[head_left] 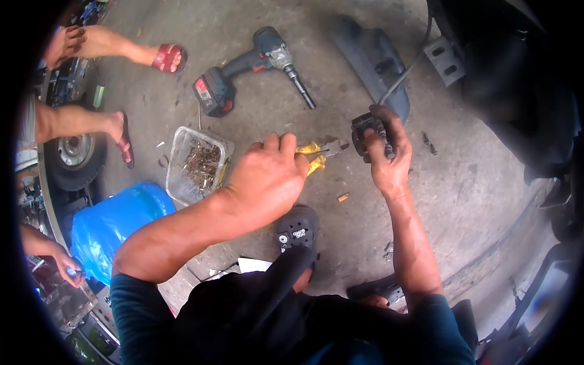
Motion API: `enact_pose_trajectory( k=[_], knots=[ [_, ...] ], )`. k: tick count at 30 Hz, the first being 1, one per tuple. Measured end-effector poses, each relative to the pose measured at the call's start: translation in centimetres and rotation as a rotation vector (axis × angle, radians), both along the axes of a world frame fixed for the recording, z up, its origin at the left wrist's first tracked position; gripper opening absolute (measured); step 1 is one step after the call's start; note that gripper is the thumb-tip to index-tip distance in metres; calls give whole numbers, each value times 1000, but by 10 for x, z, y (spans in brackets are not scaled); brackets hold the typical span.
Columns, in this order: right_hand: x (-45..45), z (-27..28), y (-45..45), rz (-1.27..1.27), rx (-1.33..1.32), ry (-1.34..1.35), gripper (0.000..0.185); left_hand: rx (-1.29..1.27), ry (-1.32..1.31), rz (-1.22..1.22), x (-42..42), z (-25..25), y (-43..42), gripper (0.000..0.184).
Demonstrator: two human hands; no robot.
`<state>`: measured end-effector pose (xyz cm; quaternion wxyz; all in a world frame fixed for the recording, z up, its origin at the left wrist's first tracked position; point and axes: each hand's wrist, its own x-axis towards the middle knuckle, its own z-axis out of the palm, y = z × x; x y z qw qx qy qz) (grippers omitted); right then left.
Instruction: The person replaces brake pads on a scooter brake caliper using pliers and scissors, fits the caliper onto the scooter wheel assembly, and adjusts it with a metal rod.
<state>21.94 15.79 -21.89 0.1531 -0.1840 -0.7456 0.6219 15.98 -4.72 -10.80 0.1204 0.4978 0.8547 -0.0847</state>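
My left hand is closed round yellow-handled pliers. Their metal jaws point right, a short gap from a black plastic block. Thumb and fingers of my right hand grip that block, which looks like an electrical connector or switch; its exact kind is unclear. A grey cable runs upward from near the block. Left of my left hand stands a clear plastic tub containing many small screws or bolts.
A cordless impact wrench lies on the concrete floor beyond the tub. Nearby are a dark plastic panel, a slotted metal bracket and loose bolts. A blue bag, a wheel and another person's sandalled feet are left.
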Motion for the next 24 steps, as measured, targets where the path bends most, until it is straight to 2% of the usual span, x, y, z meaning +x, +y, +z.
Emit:
enact_pose_trajectory(
  k=[3, 6, 9, 12, 18, 21, 24],
  knots=[
    [0, 6, 7, 45, -47, -2, 39, -3, -67, 24, 2, 1, 3, 23],
    [0, 19, 9, 34, -245, -26, 40, -23, -77, 50, 1, 7, 6, 28],
    [-1, 18, 15, 28, -304, -46, 39, 12, -71, 54, 1, 12, 6, 31],
    [-5, 21, 22, 28, -432, -33, 39, 77, -47, 43, 1, 23, 9, 16],
    [-3, 25, 36, 121, -530, -50, 41, 102, 15, 10, -3, 36, 12, 14],
    [-3, 22, 38, 128, -610, -19, 47, 93, 49, -35, -6, 41, 14, 13],
    [-4, 24, 37, 150, -678, 65, 61, 105, 110, -86, -11, 45, 19, 12]
  ],
)
